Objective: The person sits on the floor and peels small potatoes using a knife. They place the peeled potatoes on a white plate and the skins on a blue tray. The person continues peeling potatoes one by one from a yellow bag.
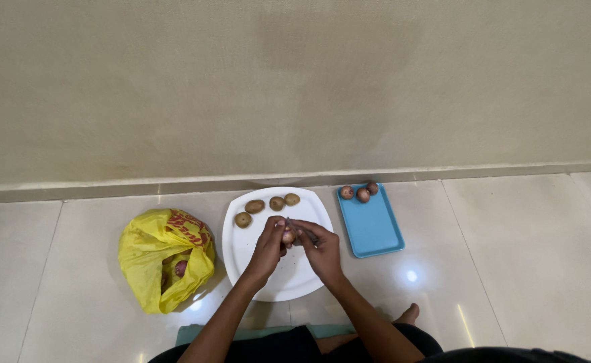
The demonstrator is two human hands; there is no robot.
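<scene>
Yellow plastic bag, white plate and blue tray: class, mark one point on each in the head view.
Yellow plastic bag (pixel 154 252): head view, on its crumpled upper side.
White plate (pixel 241 245): head view, on bare surface left of the hands.
Blue tray (pixel 374 228): head view, on its bare middle.

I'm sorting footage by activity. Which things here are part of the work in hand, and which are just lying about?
In use:
left hand and right hand, together holding a small onion and a thin tool over the white plate
potatoes on the plate
onions on the blue tray
yellow bag, produce inside

Lying about:
green mat
</scene>
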